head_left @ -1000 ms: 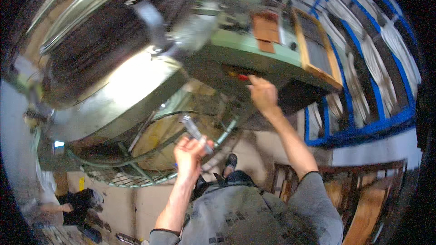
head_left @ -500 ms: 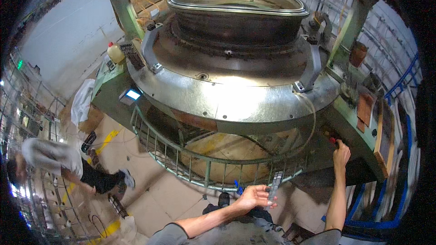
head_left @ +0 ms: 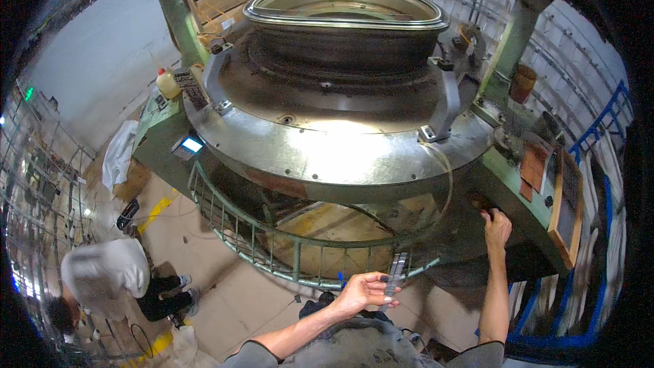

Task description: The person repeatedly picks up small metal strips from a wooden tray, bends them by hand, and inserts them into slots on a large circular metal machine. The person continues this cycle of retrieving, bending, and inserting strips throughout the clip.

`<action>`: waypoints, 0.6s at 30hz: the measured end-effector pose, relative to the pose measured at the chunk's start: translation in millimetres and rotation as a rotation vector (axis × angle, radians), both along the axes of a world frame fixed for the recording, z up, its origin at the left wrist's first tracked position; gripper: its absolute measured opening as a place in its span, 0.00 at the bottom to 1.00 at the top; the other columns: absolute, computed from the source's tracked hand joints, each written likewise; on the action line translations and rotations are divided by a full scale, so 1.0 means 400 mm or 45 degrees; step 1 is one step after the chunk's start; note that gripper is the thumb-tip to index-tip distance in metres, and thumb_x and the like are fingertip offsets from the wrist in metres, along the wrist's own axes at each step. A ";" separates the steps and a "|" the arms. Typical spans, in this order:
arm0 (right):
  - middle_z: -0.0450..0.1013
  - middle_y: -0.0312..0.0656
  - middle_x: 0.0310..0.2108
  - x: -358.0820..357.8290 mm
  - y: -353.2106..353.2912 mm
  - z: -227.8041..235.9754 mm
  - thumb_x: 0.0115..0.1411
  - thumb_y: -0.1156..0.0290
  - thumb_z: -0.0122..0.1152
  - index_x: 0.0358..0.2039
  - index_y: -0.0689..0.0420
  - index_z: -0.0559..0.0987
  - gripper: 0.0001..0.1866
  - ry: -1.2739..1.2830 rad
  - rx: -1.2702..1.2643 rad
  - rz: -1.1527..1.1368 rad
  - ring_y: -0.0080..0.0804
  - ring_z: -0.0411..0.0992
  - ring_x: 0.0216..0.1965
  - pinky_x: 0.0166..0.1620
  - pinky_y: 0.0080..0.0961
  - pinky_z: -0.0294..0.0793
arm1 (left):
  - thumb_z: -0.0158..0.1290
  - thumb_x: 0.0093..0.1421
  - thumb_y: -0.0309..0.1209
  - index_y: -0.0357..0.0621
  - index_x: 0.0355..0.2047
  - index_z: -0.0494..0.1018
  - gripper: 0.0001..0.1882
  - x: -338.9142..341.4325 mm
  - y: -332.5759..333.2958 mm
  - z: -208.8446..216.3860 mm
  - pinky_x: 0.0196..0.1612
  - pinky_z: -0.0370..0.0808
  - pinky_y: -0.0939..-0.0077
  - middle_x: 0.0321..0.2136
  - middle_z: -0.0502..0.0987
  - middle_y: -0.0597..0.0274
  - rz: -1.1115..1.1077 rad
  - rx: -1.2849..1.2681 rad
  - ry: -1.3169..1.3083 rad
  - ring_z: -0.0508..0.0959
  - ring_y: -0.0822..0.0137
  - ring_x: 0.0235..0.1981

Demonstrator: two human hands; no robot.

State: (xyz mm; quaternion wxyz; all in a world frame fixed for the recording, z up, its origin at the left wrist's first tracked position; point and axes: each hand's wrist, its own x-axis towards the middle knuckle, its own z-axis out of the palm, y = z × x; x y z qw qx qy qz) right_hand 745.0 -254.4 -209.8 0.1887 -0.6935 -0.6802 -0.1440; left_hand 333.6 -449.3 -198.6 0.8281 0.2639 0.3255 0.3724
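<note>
My left hand (head_left: 363,294) is closed around a narrow, segmented grey metal strip (head_left: 400,267), which sticks up from the fingers above my lap. Farther right, my right hand (head_left: 499,229) reaches out to the dark side of the green machine leg (head_left: 512,187). Its fingers are curled in at a small fitting there; what they grip is hidden. Ahead stands the big round machine, with a shiny steel ring (head_left: 269,152) around a dark middle and a bright-rimmed drum (head_left: 347,44) on top.
A curved green railing (head_left: 297,260) runs below the ring. At left are a small lit screen (head_left: 191,144) and a yellowish bottle (head_left: 167,84). Another person (head_left: 109,269) bends over at lower left. Wood-framed panel (head_left: 567,211) and blue racks (head_left: 603,259) stand at right.
The view has shifted slightly, moving the machine left in the picture. The red piece seen at my right fingers no longer shows. The other person has bent lower. My left hand keeps the strip.
</note>
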 end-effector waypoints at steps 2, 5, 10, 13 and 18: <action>0.77 0.54 0.29 -0.009 0.005 0.004 0.57 0.60 0.68 0.33 0.63 0.79 0.17 0.031 -0.009 -0.087 0.56 0.76 0.33 0.35 0.47 0.74 | 0.58 0.59 0.16 0.32 0.52 0.68 0.21 0.015 0.002 -0.002 0.53 0.82 0.58 0.50 0.78 0.41 0.051 0.057 0.003 0.83 0.51 0.46; 0.77 0.53 0.29 -0.038 0.007 0.027 0.58 0.55 0.67 0.33 0.60 0.80 0.18 0.031 -0.092 -0.249 0.56 0.76 0.33 0.36 0.49 0.74 | 0.59 0.58 0.16 0.31 0.52 0.69 0.21 0.031 -0.004 0.003 0.52 0.82 0.57 0.48 0.79 0.42 0.105 0.015 0.045 0.83 0.51 0.44; 0.81 0.50 0.32 -0.176 -0.106 0.121 0.57 0.67 0.68 0.38 0.62 0.84 0.13 0.733 -0.125 0.114 0.41 0.80 0.30 0.35 0.35 0.77 | 0.60 0.57 0.16 0.30 0.52 0.69 0.22 0.037 -0.012 0.033 0.49 0.83 0.57 0.46 0.80 0.41 0.175 0.028 0.076 0.84 0.51 0.42; 0.82 0.45 0.35 -0.358 -0.253 0.154 0.59 0.79 0.61 0.51 0.65 0.79 0.18 1.680 -0.824 0.539 0.25 0.79 0.35 0.39 0.23 0.78 | 0.59 0.58 0.16 0.30 0.51 0.70 0.20 0.023 -0.012 0.055 0.49 0.83 0.58 0.46 0.80 0.42 0.137 0.002 0.107 0.84 0.52 0.42; 0.81 0.39 0.34 -0.581 -0.360 0.169 0.53 0.82 0.69 0.56 0.66 0.75 0.27 1.981 -0.957 0.587 0.17 0.75 0.33 0.38 0.19 0.75 | 0.59 0.58 0.17 0.31 0.50 0.71 0.19 -0.031 -0.013 0.088 0.47 0.83 0.65 0.44 0.81 0.46 -0.005 0.044 0.192 0.84 0.56 0.42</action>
